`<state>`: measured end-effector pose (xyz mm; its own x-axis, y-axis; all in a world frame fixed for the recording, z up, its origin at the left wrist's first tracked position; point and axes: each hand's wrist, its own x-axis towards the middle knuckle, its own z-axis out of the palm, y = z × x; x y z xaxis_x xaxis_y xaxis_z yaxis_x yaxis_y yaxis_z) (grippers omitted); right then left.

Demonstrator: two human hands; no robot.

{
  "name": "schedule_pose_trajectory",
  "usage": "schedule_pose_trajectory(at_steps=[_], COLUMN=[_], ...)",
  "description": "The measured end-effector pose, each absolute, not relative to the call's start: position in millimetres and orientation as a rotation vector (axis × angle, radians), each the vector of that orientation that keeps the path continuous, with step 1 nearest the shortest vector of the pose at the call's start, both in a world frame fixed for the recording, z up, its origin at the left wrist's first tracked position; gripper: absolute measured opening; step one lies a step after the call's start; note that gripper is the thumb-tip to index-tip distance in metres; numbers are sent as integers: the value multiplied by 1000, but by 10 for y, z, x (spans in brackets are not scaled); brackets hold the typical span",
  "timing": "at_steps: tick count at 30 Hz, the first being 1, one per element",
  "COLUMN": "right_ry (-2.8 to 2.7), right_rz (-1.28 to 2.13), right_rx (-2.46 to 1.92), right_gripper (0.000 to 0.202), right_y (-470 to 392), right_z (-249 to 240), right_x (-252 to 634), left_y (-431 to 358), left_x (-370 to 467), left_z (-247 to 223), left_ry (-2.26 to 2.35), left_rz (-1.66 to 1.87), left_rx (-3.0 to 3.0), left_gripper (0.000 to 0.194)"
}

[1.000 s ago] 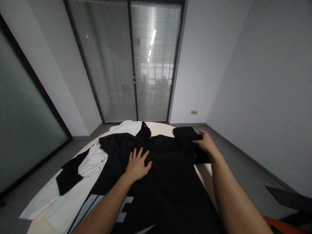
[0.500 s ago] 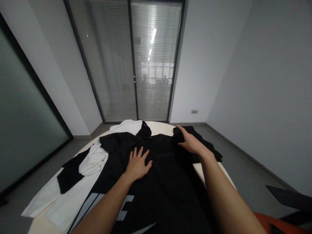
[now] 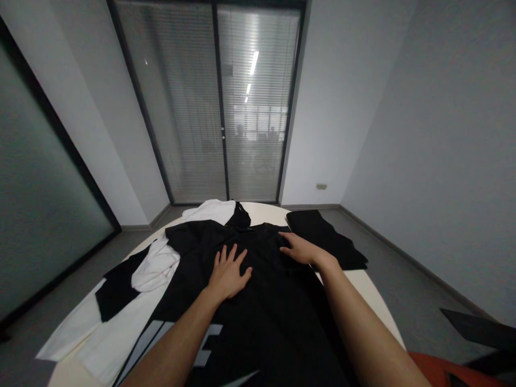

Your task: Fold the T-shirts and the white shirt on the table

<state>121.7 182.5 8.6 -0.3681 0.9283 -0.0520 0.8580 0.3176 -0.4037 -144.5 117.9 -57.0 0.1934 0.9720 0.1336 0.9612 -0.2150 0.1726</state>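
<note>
A black T-shirt [image 3: 262,301] with large grey lettering near its lower part lies spread on the table. My left hand [image 3: 228,273] rests flat on its upper middle, fingers spread. On the right shoulder area of the shirt lies my right hand [image 3: 299,248], palm down, thumb apart from the stretched fingers; part of the fingers is hidden. The cloth at that side runs under this hand, and I cannot make out the sleeve's edge. Just beyond my right hand is a folded black garment [image 3: 322,231].
White and black clothes [image 3: 157,266] lie along the left of the pale round table [image 3: 374,293], with a white garment [image 3: 209,210] and a small black item [image 3: 241,216] at the back. An orange chair [image 3: 431,371] stands at lower right, glass doors [image 3: 226,107] beyond.
My right hand has moved left and toward me, from over the folded black garment onto the T-shirt's right shoulder. The left hand stays in place.
</note>
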Motion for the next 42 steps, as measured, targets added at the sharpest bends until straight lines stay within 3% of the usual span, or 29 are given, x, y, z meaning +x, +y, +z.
schedule_pose_trajectory(at_steps=[3, 8, 29, 38, 42], right_ry=[-2428, -2367, -2324, -2129, -2166], right_rz=[578, 594, 351, 147, 324], right_rx=[-1794, -2068, -1979, -2005, -1970], right_gripper=[76, 76, 75, 68, 73], right_y=[1806, 1691, 1541, 1808, 1873], right_z=[-103, -302, -375, -124, -277], right_x=[1036, 828, 798, 314, 139], left_y=[1180, 1175, 1104, 1017, 999], left_x=[-1450, -1512, -1600, -1508, -1496], left_z=[-575, -577, -558, -538, -519], left_ry=[1937, 1929, 1898, 1876, 1867], left_rz=[328, 329, 339, 346, 318], left_rx=[2395, 2400, 2402, 2413, 2403], left_gripper=[64, 65, 66, 68, 70])
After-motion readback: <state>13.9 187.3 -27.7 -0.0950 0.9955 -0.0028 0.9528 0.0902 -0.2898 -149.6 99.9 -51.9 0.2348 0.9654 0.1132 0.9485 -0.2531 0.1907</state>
